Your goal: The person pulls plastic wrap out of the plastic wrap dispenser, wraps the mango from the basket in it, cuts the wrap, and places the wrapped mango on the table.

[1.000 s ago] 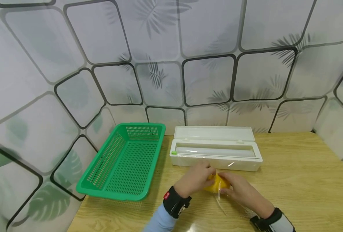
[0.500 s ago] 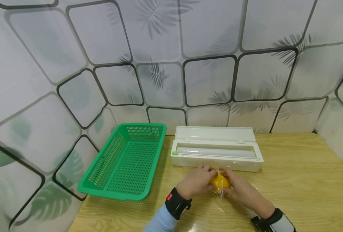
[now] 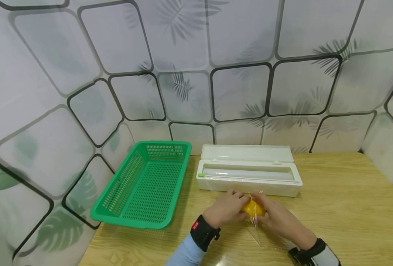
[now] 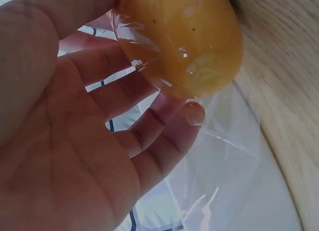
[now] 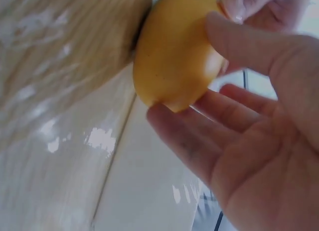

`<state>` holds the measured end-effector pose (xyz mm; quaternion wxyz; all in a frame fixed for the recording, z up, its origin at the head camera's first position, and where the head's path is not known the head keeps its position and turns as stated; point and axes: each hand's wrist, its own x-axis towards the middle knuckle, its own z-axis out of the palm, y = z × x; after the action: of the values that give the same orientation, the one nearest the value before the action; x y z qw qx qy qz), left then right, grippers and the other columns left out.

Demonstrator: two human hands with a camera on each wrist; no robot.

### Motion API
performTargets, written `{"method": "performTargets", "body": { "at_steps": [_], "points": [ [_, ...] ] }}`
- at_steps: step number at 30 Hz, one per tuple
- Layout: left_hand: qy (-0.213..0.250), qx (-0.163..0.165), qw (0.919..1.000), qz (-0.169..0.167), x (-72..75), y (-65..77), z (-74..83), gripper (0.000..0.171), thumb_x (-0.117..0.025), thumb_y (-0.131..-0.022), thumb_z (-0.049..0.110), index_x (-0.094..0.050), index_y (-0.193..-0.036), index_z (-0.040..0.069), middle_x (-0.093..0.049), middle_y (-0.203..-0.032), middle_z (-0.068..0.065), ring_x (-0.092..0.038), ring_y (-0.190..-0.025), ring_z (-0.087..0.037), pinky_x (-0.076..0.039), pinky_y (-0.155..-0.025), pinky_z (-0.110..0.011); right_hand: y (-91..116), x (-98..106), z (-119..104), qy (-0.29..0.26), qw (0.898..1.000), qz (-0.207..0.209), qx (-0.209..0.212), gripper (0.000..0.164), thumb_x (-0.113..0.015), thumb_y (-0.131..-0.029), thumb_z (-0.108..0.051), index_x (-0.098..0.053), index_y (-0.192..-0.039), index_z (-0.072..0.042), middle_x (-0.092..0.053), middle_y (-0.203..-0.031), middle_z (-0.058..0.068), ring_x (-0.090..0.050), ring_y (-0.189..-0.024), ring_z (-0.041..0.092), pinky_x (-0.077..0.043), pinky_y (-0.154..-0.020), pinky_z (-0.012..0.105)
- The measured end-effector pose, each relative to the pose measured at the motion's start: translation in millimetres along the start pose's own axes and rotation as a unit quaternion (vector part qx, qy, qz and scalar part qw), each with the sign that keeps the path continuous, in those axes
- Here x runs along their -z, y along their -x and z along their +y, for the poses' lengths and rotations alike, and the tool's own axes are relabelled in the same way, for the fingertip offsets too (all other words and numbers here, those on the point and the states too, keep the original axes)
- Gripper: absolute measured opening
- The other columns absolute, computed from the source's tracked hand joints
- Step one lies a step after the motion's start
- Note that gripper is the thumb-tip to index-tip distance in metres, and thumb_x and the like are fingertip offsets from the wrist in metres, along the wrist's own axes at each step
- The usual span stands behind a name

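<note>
A smooth yellow mango point(image 3: 253, 209) with small dark specks is held low over the table, just in front of the white cling-film box point(image 3: 249, 186). Clear cling film point(image 4: 219, 156) lies over the fruit and hangs loosely below it. My left hand point(image 3: 225, 210) grips the mango's left side between thumb and fingers, the film partly under its fingertips. From the other side my right hand point(image 3: 281, 220) holds it, thumb on top and fingers curled under, as the right wrist view shows. Whether the mango touches the table cannot be told.
The box lid point(image 3: 246, 152) stands open at the back, and a film roll point(image 3: 248, 174) lies inside. A green slider point(image 3: 201, 175) sits at the box's left end. A green plastic basket point(image 3: 133, 222) stands left on the wooden table point(image 3: 342, 207), before a patterned wall covering.
Both hands have turned the mango slightly and drawn closer around it. The strand of film hanging in front has shifted and spread. Basket and box stay put.
</note>
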<state>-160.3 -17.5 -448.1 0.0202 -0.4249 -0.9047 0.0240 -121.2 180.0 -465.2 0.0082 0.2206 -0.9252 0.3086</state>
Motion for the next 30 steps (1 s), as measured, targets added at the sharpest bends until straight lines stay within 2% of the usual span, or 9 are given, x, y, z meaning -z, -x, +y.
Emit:
{"method": "performTargets", "body": {
  "at_steps": [3, 5, 8, 10, 15, 18, 22, 26, 30],
  "points": [
    [0.007, 0.009, 0.9999, -0.006, -2.5, -0.7, 0.8, 0.049, -0.064, -0.094, 0.048, -0.060, -0.132, 0.019, -0.064, -0.122, 0.004, -0.056, -0.108, -0.010, -0.041, -0.093, -0.023, 6.0, 7.0, 5.3, 0.009, 1.000, -0.002, 0.029, 0.060, -0.080, -0.083, -0.015, -0.051, -0.135, -0.002, -0.060, -0.131, 0.016, -0.062, -0.113, 0.032, -0.053, -0.090, 0.046],
    [0.016, 0.017, 0.9997, -0.012, -3.2, -0.7, 2.3, 0.050, -0.064, -0.094, 0.049, -0.059, -0.133, 0.019, -0.063, -0.124, 0.004, -0.055, -0.109, -0.012, -0.043, -0.093, -0.023, 12.0, 13.7, 9.9, 0.020, 0.999, 0.003, 0.042, 0.053, -0.081, -0.083, -0.016, -0.056, -0.127, -0.003, -0.061, -0.125, 0.013, -0.063, -0.109, 0.030, -0.054, -0.087, 0.044],
    [0.031, 0.027, 0.9989, -0.022, -2.3, -1.1, 4.2, 0.050, -0.063, -0.094, 0.049, -0.058, -0.134, 0.020, -0.062, -0.127, 0.004, -0.054, -0.110, -0.014, -0.044, -0.092, -0.024, 23.3, 24.0, 18.0, 0.033, 0.998, -0.001, 0.046, 0.035, -0.080, -0.083, -0.016, -0.062, -0.112, -0.008, -0.063, -0.111, 0.006, -0.065, -0.099, 0.028, -0.055, -0.079, 0.039],
    [0.034, 0.031, 0.9986, -0.026, -1.2, -1.5, 4.9, 0.051, -0.063, -0.094, 0.050, -0.058, -0.135, 0.020, -0.061, -0.129, 0.005, -0.054, -0.112, -0.014, -0.045, -0.092, -0.025, 31.9, 29.7, 23.5, 0.036, 0.998, -0.022, 0.038, 0.027, -0.080, -0.082, -0.016, -0.064, -0.104, -0.012, -0.062, -0.105, 0.001, -0.064, -0.093, 0.024, -0.054, -0.074, 0.035],
    [0.028, 0.033, 0.9986, -0.030, 1.5, -1.8, 5.1, 0.053, -0.063, -0.094, 0.050, -0.057, -0.137, 0.020, -0.061, -0.130, 0.004, -0.054, -0.115, -0.015, -0.045, -0.094, -0.026, 53.1, 35.6, 39.6, 0.037, 0.994, -0.098, 0.001, 0.030, -0.083, -0.072, -0.013, -0.065, -0.096, -0.017, -0.053, -0.097, -0.002, -0.052, -0.081, 0.010, -0.047, -0.067, 0.028],
    [0.028, 0.036, 0.9984, -0.034, 2.5, -1.2, 4.8, 0.054, -0.063, -0.094, 0.050, -0.056, -0.138, 0.019, -0.060, -0.132, 0.003, -0.053, -0.115, -0.016, -0.045, -0.093, -0.026, 63.0, 32.5, 48.3, 0.037, 0.993, -0.114, 0.004, 0.036, -0.084, -0.064, -0.011, -0.064, -0.092, -0.018, -0.049, -0.092, -0.004, -0.043, -0.078, 0.005, -0.042, -0.064, 0.026],
    [0.032, 0.045, 0.9977, -0.039, 3.0, 0.2, 4.4, 0.054, -0.062, -0.094, 0.050, -0.056, -0.138, 0.019, -0.060, -0.130, 0.003, -0.052, -0.115, -0.016, -0.045, -0.094, -0.027, 70.8, 27.0, 54.2, 0.056, 0.994, -0.093, 0.031, 0.034, -0.084, -0.063, -0.011, -0.062, -0.087, -0.022, -0.045, -0.088, -0.009, -0.038, -0.077, 0.003, -0.038, -0.063, 0.025],
    [0.034, 0.050, 0.9975, -0.036, 2.2, 2.3, 4.3, 0.052, -0.062, -0.094, 0.051, -0.058, -0.135, 0.019, -0.061, -0.126, 0.003, -0.052, -0.112, -0.016, -0.044, -0.095, -0.026, 73.7, 26.1, 54.1, 0.081, 0.992, -0.088, 0.032, 0.025, -0.082, -0.072, -0.014, -0.064, -0.084, -0.026, -0.045, -0.085, -0.014, -0.039, -0.075, 0.001, -0.039, -0.061, 0.025],
    [0.035, 0.051, 0.9976, -0.030, 2.5, 2.8, 4.1, 0.050, -0.061, -0.094, 0.051, -0.058, -0.133, 0.019, -0.062, -0.125, 0.003, -0.052, -0.112, -0.016, -0.044, -0.095, -0.027, 75.9, 21.1, 52.5, 0.108, 0.990, -0.039, 0.080, 0.027, -0.077, -0.080, -0.008, -0.060, -0.076, -0.028, -0.040, -0.077, -0.020, -0.035, -0.068, -0.003, -0.036, -0.055, 0.021]
  ]
}}
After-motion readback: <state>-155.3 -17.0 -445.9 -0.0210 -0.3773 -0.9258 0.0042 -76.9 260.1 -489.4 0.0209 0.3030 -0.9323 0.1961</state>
